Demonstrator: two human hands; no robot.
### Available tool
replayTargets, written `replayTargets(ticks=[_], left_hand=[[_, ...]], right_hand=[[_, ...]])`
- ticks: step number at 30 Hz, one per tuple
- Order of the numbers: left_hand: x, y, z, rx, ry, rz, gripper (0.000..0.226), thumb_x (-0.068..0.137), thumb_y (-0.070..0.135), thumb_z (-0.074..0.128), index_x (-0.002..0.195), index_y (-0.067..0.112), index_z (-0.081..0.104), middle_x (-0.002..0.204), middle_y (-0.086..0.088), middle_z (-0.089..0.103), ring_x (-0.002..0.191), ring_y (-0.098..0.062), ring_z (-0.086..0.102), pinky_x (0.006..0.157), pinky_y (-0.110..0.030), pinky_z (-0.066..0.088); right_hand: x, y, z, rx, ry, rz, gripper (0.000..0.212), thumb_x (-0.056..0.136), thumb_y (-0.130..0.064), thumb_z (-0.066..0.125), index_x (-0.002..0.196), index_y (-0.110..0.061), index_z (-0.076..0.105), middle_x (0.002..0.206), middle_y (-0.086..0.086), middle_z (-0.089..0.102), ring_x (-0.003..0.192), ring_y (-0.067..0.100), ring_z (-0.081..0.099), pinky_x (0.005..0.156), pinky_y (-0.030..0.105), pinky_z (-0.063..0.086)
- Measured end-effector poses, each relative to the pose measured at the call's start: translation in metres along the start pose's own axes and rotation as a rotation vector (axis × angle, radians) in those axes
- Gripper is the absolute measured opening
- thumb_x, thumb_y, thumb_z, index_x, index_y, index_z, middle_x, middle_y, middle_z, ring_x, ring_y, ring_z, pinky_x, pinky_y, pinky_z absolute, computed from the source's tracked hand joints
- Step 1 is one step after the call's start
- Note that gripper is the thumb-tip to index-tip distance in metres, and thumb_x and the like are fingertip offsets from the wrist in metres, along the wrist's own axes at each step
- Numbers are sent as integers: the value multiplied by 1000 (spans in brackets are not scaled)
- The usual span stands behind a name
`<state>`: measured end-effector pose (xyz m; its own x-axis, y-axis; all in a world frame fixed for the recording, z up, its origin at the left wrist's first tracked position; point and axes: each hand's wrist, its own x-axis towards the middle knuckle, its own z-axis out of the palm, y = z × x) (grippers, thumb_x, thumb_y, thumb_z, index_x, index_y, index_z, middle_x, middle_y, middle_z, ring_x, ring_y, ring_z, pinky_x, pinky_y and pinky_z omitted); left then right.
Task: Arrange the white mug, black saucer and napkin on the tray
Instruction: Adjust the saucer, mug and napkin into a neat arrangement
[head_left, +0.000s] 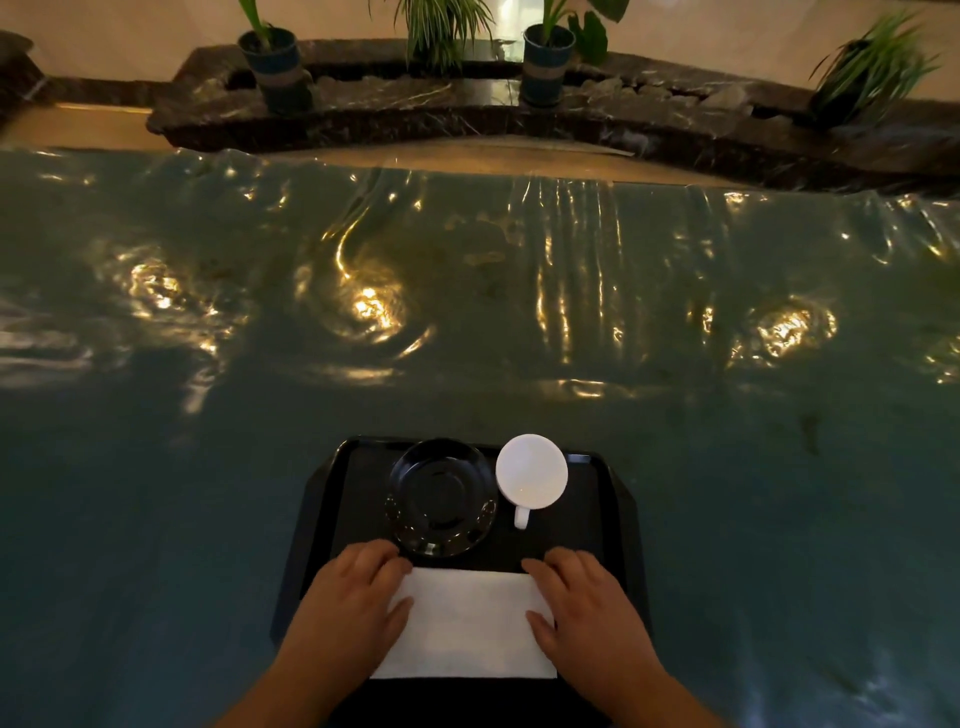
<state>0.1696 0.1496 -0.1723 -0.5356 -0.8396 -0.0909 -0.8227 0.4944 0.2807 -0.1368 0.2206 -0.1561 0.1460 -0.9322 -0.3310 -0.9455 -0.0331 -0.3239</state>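
A black tray (597, 499) lies on the table in front of me. On its far half sit a glossy black saucer (440, 496) and, just to its right, a white mug (531, 472) with its handle pointing toward me. A folded white napkin (467, 623) lies flat on the tray's near half. My left hand (353, 597) rests on the napkin's left edge, thumb on top and fingers curled at the far corner. My right hand (587, 603) holds the right edge the same way.
The table is covered with a shiny, wrinkled teal plastic sheet (467, 312) reflecting lamps. Beyond its far edge runs a dark marble planter ledge (467, 119) with potted plants (275, 62).
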Motion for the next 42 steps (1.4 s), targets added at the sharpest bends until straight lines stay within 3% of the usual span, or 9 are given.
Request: replayTargets(ticks=[3, 6, 11, 14, 22, 30, 34, 37, 42], left_hand=[[-10, 1, 12, 24, -12, 175, 30, 84, 48, 60, 100, 28, 76, 118, -1, 73, 105, -22, 67, 85, -38, 62], [-15, -1, 18, 38, -75, 179, 37, 81, 54, 58, 102, 32, 78, 122, 2, 74, 113, -18, 59, 89, -34, 60], [-14, -5, 17, 47, -170, 134, 38, 84, 55, 56, 107, 31, 76, 127, 2, 73, 115, -22, 69, 105, -38, 47], [-8, -4, 11, 74, -195, 104, 38, 82, 54, 55, 105, 32, 77, 124, 3, 74, 113, -23, 70, 104, -39, 36], [2, -8, 2, 152, -299, 65, 42, 86, 53, 51, 109, 31, 78, 123, 0, 75, 115, -25, 71, 106, -41, 33], [4, -9, -6, 160, -200, 84, 42, 87, 51, 52, 105, 25, 79, 116, -2, 76, 105, -25, 71, 96, -38, 37], [-9, -18, 2, 114, -213, 114, 40, 88, 53, 56, 107, 25, 78, 126, -4, 73, 112, -28, 71, 104, -42, 38], [-10, -22, 7, 116, -229, 104, 43, 96, 54, 48, 112, 27, 78, 132, -4, 71, 119, -27, 69, 107, -44, 36], [-6, -23, 6, 107, -223, 89, 45, 90, 54, 51, 115, 27, 77, 135, -3, 70, 123, -26, 67, 110, -42, 32]], right_hand=[[-8, -4, 12, -86, -49, -170, 56, 84, -57, 53, 135, -35, 56, 131, -3, 66, 115, 19, 67, 92, 35, 59], [-11, -4, 20, -127, -140, -222, 56, 82, -61, 49, 133, -41, 57, 134, -4, 68, 117, 18, 69, 94, 33, 56], [-7, -7, 20, -142, -185, -174, 54, 82, -59, 49, 131, -41, 65, 136, -3, 67, 121, 20, 67, 98, 34, 53], [-4, -8, 20, -133, -171, -160, 54, 82, -56, 52, 133, -39, 61, 139, -2, 64, 125, 22, 65, 99, 36, 53], [10, -12, 15, -120, -141, -133, 56, 81, -54, 56, 135, -38, 58, 142, -1, 61, 127, 24, 62, 100, 38, 53], [19, -17, 14, -121, -71, -169, 57, 84, -51, 57, 139, -36, 55, 144, 1, 60, 129, 26, 60, 104, 41, 52], [12, -19, 18, -149, -94, -223, 56, 84, -56, 57, 138, -39, 56, 146, 0, 59, 130, 24, 60, 104, 39, 47], [11, -19, 23, -150, -136, -222, 56, 84, -57, 57, 137, -39, 58, 147, 2, 59, 130, 26, 61, 102, 41, 50], [14, -19, 23, -161, -97, -220, 55, 81, -59, 57, 133, -40, 60, 145, 1, 61, 128, 25, 62, 99, 39, 52]])
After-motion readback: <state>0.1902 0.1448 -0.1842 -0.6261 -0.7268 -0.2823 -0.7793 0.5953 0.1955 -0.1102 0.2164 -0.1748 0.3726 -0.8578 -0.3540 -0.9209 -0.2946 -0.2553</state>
